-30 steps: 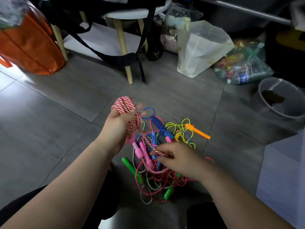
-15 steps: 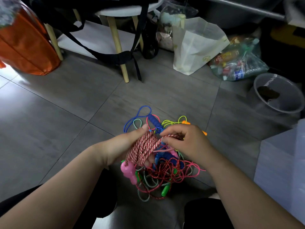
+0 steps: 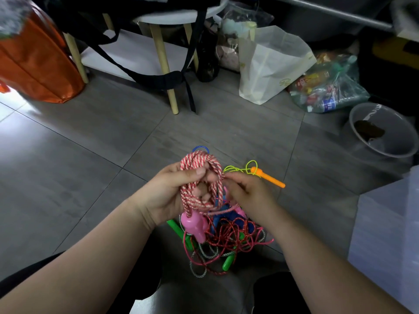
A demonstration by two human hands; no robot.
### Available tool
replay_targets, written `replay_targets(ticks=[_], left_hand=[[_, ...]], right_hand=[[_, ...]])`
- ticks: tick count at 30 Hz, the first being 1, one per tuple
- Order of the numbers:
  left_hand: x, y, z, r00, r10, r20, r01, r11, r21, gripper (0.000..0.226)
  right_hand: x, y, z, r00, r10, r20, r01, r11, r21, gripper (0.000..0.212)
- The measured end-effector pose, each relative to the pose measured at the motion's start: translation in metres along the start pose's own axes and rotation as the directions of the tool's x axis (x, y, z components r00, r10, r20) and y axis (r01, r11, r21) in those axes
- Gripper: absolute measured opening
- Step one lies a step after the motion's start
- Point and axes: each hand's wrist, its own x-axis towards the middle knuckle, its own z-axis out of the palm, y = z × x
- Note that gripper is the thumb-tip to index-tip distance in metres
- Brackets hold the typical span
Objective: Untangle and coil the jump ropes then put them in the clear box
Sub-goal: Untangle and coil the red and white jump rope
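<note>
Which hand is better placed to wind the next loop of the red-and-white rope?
Probably the right hand: it pinches the running strand of the red-and-white braided rope beside the coil. The left hand already grips the finished loops, so it is occupied.

Bare forearms (image 3: 90,257); black trousers (image 3: 278,291) on both knees

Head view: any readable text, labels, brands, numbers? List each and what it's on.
Nothing can be read with confidence.
White paper bag: faint gold logo, too blurred to read.
Plastic bag of bottles: a red label and a blue label carry print, too small and blurred to read.
Jump ropes: no print visible.
</note>
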Motion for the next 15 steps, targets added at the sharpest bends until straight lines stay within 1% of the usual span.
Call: replay_targets(ticks=[2,3,5,6,8,9,11,13,15], left_hand=[[0.003,0.001,-0.002,0.993,0.061,-0.096,-0.067,0.996,-0.063,0.045],[0.006,0.001,-0.003,0.988,0.092,-0.122,-0.104,0.990,-0.097,0.049],[0.010,0.005,-0.004,0.976,0.169,-0.135,-0.186,0.975,-0.124,0.067],[0.011,0.006,-0.004,0.967,0.208,-0.151,-0.228,0.964,-0.134,0.072],[0.014,0.010,-0.007,0.946,0.264,-0.186,-0.298,0.936,-0.187,0.063],[0.013,0.012,-0.008,0.944,0.271,-0.188,-0.309,0.927,-0.213,0.057],[0.011,0.016,-0.009,0.956,0.249,-0.158,-0.280,0.933,-0.227,0.057],[0.008,0.018,-0.008,0.970,0.214,-0.120,-0.234,0.954,-0.190,0.061],[0.006,0.016,-0.006,0.976,0.175,-0.126,-0.192,0.972,-0.137,0.066]], right_hand=[[0.000,-0.001,0.005,0.998,0.014,0.056,-0.011,0.999,-0.046,0.024],[0.001,-0.001,0.007,0.995,0.035,0.091,-0.029,0.997,-0.074,0.022],[0.000,-0.002,0.009,0.984,0.079,0.157,-0.055,0.987,-0.154,0.022],[-0.001,-0.002,0.010,0.978,0.087,0.190,-0.048,0.978,-0.201,0.023],[-0.004,-0.002,0.014,0.955,0.103,0.279,-0.012,0.950,-0.311,0.024],[-0.006,-0.003,0.016,0.941,0.111,0.318,0.009,0.935,-0.353,0.026],[-0.010,-0.004,0.019,0.923,0.094,0.372,0.062,0.920,-0.387,0.025],[-0.012,-0.004,0.021,0.924,0.033,0.380,0.140,0.897,-0.419,0.018],[-0.015,-0.007,0.023,0.927,-0.046,0.372,0.223,0.864,-0.451,0.024]])
